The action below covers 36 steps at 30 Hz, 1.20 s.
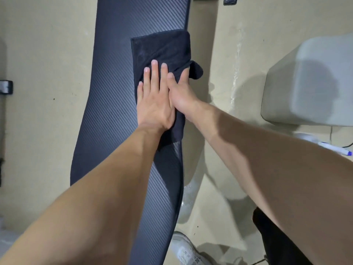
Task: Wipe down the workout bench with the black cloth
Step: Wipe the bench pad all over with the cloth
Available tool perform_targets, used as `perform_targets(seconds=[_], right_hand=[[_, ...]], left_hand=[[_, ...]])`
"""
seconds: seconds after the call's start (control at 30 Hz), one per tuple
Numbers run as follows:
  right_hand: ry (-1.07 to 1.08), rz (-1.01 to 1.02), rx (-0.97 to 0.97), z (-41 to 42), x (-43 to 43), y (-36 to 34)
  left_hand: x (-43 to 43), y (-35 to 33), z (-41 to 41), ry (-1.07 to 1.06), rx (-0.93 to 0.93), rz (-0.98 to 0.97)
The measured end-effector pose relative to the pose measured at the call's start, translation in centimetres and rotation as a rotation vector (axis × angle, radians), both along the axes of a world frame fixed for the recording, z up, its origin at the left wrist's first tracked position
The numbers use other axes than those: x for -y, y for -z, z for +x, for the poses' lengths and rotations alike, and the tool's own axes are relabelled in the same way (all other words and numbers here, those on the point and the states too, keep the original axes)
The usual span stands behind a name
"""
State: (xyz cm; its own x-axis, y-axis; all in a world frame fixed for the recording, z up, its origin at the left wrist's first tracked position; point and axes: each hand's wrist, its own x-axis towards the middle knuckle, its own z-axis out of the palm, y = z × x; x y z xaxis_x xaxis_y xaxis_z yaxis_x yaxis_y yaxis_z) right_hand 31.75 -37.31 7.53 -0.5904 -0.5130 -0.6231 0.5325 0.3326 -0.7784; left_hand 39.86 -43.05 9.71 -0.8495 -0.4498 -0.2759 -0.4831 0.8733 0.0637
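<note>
Hiding right fingers, black cloth point(162, 50) drapes bench point(114, 111) edge.

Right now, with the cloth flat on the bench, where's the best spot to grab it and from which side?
Probably the loose corner of the black cloth that hangs off the right edge of the bench. It is bunched and free of the pad, so fingers can close around it from the right. The right hand is already beside it; the left hand lies flat on the cloth.
</note>
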Motion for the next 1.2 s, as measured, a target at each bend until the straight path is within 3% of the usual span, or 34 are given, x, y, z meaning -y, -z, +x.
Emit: perform_targets(seconds=[0.17, 0.47, 0.57, 0.73, 1.07, 1.2], right_hand=[[0.102, -0.01, -0.002, 1.5, 0.0, 0.0], [0.117, 0.064, 0.079, 13.9, -6.0, 0.5], [0.111, 0.101, 0.058, 14.4, -6.1, 0.1], [0.091, 0.082, -0.028, 9.1, -3.3, -0.5], [0.11, 0.052, 0.012, -12.0, 4.9, 0.5], [0.102, 0.04, 0.009, -14.2, 5.8, 0.8]], left_hand=[[-0.2, 0.5, -0.2, -0.008, -0.027, -0.042], [-5.9, 0.6, 11.5, -0.065, 0.045, 0.011], [-6.1, 0.6, 12.4, -0.067, 0.068, 0.016], [-3.6, 0.6, 8.6, -0.017, 0.073, 0.009], [5.4, 0.7, -11.6, 0.098, -0.067, -0.004], [6.6, 1.0, -14.1, 0.095, -0.072, -0.021]])
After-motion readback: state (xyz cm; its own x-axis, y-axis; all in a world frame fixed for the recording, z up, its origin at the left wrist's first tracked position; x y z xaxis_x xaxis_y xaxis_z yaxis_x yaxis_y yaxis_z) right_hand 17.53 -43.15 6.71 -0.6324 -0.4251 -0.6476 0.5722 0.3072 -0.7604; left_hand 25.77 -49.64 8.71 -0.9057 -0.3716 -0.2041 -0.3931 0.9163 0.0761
